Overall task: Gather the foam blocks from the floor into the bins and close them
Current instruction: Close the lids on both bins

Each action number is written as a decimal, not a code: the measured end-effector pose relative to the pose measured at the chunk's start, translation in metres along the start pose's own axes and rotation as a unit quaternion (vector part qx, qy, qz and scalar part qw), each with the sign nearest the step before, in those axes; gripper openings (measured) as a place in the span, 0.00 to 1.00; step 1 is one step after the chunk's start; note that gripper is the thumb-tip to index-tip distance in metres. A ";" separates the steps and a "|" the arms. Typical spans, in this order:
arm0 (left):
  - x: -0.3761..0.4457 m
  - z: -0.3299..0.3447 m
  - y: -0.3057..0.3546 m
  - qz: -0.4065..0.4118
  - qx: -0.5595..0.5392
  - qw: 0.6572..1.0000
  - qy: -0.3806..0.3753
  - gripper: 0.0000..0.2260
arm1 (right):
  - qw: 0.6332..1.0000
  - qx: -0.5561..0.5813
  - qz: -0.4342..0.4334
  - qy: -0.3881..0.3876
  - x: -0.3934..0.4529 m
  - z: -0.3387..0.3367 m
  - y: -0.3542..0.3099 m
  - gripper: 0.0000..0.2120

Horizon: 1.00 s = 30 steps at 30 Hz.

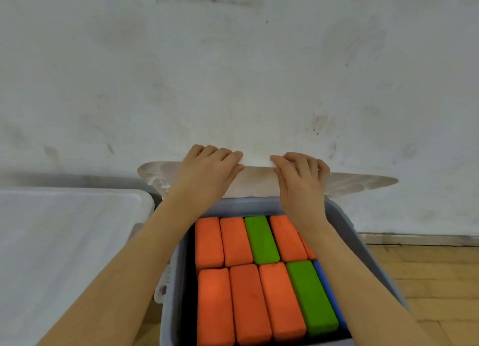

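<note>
Both hands, left hand [210,166] and right hand [300,174], grip the white lid [259,179] by its edge behind the packed bin [363,255], probably to pull it over the foam blocks [248,281].

Orange blocks [234,288], green blocks [309,296], a blue block [328,291]; grey-blue bin [368,262], white lid [259,182].

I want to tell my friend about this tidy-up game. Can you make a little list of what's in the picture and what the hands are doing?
open bin: grey plastic bin, packed with blocks
blocks: orange foam blocks, two green foam blocks, one blue foam block at the right wall
lid: white translucent plastic lid, standing behind the bin against the wall
left hand: grips the lid's top edge
right hand: grips the lid's top edge
other bin: white lidded bin, to the left
floor: wooden floor
</note>
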<state>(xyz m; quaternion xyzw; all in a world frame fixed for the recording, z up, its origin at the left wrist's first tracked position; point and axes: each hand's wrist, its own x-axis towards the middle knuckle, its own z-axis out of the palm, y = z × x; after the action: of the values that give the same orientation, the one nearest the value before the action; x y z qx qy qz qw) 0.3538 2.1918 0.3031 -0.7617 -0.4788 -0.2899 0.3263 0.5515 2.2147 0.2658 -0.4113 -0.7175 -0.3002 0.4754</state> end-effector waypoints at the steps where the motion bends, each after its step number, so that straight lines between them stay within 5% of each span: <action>1: -0.008 -0.003 0.003 -0.004 -0.019 1.000 -0.011 0.16 | 1.000 0.005 -0.004 -0.012 -0.005 -0.006 -0.003 0.14; 10: -0.069 -0.018 0.015 -0.007 -0.085 0.986 -0.140 0.19 | 0.984 0.030 0.036 -0.173 -0.048 -0.045 -0.034 0.11; 18: -0.115 -0.011 0.039 -0.051 -0.151 0.980 -0.117 0.18 | 0.946 0.020 -0.003 -0.324 -0.070 -0.063 -0.036 0.21; 25: -0.121 -0.024 0.061 -0.068 -0.200 0.969 -0.126 0.18 | 0.934 0.072 0.049 -0.347 -0.089 -0.091 -0.031 0.21; 30: -0.154 -0.029 0.096 -0.139 -0.255 0.929 -0.231 0.18 | 0.902 0.075 0.033 -0.423 -0.126 -0.111 -0.032 0.21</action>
<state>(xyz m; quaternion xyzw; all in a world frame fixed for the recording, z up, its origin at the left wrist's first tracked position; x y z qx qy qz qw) 0.3805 2.0543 0.1836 -0.7908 -0.5520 -0.2610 -0.0417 0.5981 2.0697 0.1884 -0.4861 -0.8576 -0.0270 0.1660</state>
